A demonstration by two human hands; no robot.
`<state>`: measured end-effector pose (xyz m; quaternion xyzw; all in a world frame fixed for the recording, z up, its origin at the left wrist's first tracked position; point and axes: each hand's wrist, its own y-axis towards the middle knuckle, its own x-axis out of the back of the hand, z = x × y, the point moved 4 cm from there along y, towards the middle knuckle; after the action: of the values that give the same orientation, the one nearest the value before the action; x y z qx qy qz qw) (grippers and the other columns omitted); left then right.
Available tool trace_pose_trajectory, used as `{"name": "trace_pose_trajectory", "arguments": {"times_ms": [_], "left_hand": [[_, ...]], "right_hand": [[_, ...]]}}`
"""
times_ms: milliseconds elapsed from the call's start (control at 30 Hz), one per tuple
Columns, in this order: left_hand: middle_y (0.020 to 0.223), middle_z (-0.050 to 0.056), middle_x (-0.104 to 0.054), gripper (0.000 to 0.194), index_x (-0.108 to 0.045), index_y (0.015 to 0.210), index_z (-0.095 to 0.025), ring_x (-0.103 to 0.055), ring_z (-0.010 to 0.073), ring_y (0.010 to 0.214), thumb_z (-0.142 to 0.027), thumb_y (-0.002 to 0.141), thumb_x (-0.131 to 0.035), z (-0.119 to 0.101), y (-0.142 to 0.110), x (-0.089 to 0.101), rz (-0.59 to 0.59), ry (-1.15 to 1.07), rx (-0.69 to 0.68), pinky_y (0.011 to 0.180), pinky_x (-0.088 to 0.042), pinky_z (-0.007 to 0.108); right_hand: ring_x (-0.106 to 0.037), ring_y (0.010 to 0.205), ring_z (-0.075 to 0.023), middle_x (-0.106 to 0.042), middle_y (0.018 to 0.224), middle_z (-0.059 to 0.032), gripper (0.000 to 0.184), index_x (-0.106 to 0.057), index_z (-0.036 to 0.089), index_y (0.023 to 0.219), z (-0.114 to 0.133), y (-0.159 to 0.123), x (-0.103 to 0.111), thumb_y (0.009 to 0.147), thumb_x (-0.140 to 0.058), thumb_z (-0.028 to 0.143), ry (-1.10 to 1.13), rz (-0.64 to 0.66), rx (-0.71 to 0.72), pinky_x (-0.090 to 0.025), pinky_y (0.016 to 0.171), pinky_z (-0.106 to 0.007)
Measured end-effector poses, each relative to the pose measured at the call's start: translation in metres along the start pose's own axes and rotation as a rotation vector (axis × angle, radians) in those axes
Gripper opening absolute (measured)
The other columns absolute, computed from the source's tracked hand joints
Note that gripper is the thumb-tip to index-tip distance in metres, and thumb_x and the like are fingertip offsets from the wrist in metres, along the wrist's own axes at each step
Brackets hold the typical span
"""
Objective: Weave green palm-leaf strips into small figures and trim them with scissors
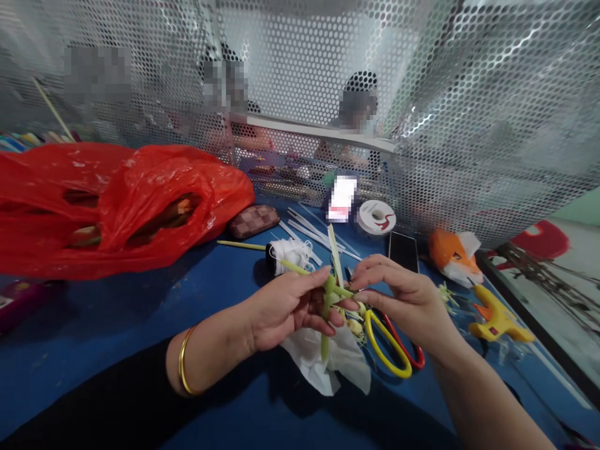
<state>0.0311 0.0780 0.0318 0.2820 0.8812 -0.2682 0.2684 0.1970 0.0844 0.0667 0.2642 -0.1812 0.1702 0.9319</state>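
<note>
My left hand (281, 309), with a gold bangle at the wrist, grips crossed pale-green leaf strips (327, 303) between thumb and fingers. One strip points down and another runs up to the left. My right hand (407, 294) pinches the right-hand end of a green strip at its fingertips. Just under the hands lies a crumpled white tissue (304, 356) with small yellowish scraps (356, 326) beside it. Scissors with yellow and red handles (391, 359) rest below my right hand, their blades mostly hidden. Beyond my left hand is a bundle of white thread (293, 253).
A red plastic bag (225, 194) spreads over the left side of the blue table (140, 319). Behind stand a checkered pouch (253, 222), white strips (312, 228), a ribbon spool (376, 217) and phones (404, 250). A yellow glue gun (499, 319) lies right. People sit behind a perforated metal screen (290, 62).
</note>
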Motion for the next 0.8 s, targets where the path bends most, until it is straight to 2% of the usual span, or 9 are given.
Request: {"name": "trace_pose_trajectory", "arguments": {"times_ms": [200,333,500,667,800], "left_hand": [[0.090,0.013,-0.073,0.040,-0.070,0.090,-0.008,-0.066,0.0103,0.060,-0.035,0.098,-0.041,0.000,0.000,-0.001,-0.003,0.087,-0.031,0.054,-0.055,0.018],[0.088,0.011,-0.072,0.039,-0.070,0.090,-0.009,-0.066,0.0104,0.060,-0.039,0.095,-0.046,0.004,0.000,-0.002,0.016,0.138,-0.054,0.053,-0.054,0.017],[0.072,0.007,-0.068,0.039,-0.070,0.082,-0.009,-0.066,0.0107,0.057,-0.040,0.094,-0.049,0.008,0.001,-0.003,0.031,0.167,-0.037,0.054,-0.053,0.018],[0.080,0.009,-0.070,0.039,-0.069,0.084,-0.010,-0.066,0.0111,0.060,-0.038,0.096,-0.044,0.003,0.002,-0.001,0.018,0.123,-0.064,0.054,-0.053,0.019],[0.088,0.011,-0.072,0.037,-0.069,0.091,-0.012,-0.067,0.0115,0.062,-0.037,0.097,-0.042,0.001,0.001,0.000,0.030,0.077,-0.057,0.056,-0.054,0.020]], "right_hand": [[-0.060,0.084,-0.0174,-0.063,0.086,-0.0026,0.010,-0.064,0.022,0.077,0.003,0.000,-0.005,0.087,-0.064,0.019,-0.021,0.009,-0.031,-0.048,0.078,-0.032],[-0.059,0.086,-0.0174,-0.061,0.087,-0.0030,0.013,-0.060,0.021,0.072,0.006,-0.003,-0.014,0.085,-0.062,0.017,-0.028,-0.041,-0.102,-0.048,0.077,-0.031],[-0.058,0.080,-0.0163,-0.057,0.084,-0.0022,0.012,-0.062,0.021,0.075,0.008,-0.007,-0.026,0.084,-0.061,0.015,-0.088,-0.103,-0.096,-0.049,0.071,-0.030],[-0.059,0.086,-0.0184,-0.061,0.089,-0.0027,0.006,-0.066,0.024,0.086,0.005,-0.004,-0.014,0.082,-0.067,0.019,0.021,-0.089,-0.091,-0.050,0.074,-0.032],[-0.060,0.085,-0.0185,-0.063,0.085,-0.0022,0.005,-0.068,0.023,0.082,0.001,0.000,-0.004,0.082,-0.068,0.018,0.057,-0.055,-0.070,-0.047,0.080,-0.034]]}}
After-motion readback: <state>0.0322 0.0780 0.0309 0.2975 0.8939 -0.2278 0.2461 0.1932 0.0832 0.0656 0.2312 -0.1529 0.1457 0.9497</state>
